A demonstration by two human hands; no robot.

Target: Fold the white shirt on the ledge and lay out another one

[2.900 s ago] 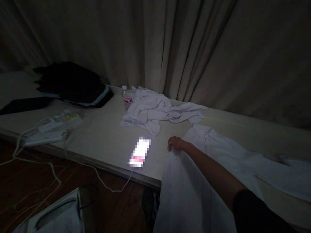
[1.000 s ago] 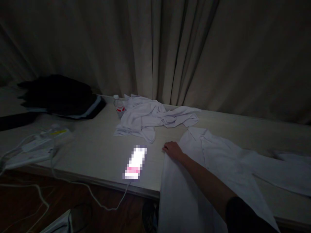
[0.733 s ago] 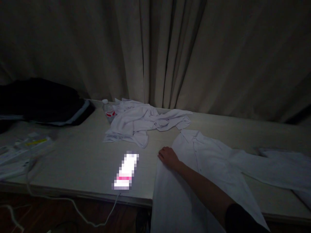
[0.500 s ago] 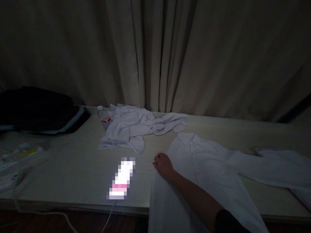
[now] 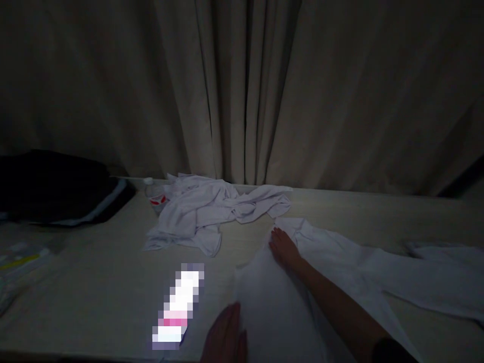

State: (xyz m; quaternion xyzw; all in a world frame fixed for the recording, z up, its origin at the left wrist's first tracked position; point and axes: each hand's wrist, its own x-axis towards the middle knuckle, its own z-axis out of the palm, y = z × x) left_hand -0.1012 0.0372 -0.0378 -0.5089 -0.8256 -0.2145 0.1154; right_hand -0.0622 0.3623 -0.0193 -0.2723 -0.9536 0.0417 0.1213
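Note:
A white button-up shirt (image 5: 272, 297) lies spread at the front right, its collar pointing away from me and a sleeve stretching to the right. My right hand (image 5: 285, 249) rests flat on it just below the collar, fingers extended, the forearm crossing the shirt. At the bottom edge my left hand (image 5: 223, 335) shows only in part and is slightly blurred. Its fingers point forward along the shirt's left edge, with the thumb apart. Whether that hand presses on the cloth is hard to see.
A lit phone (image 5: 179, 305) lies left of the shirt. Behind it are a crumpled white garment (image 5: 204, 206) and a plastic bottle (image 5: 157, 196). Dark folded clothes (image 5: 53, 186) sit at the far left, near a clear plastic packet (image 5: 22, 259). A curtain (image 5: 242, 91) hangs behind the table.
My right hand has moved from the shirt's left edge up toward the collar and flattened. My left hand has come in at the bottom. The shirt's left side has shifted, and the view has tilted up slightly.

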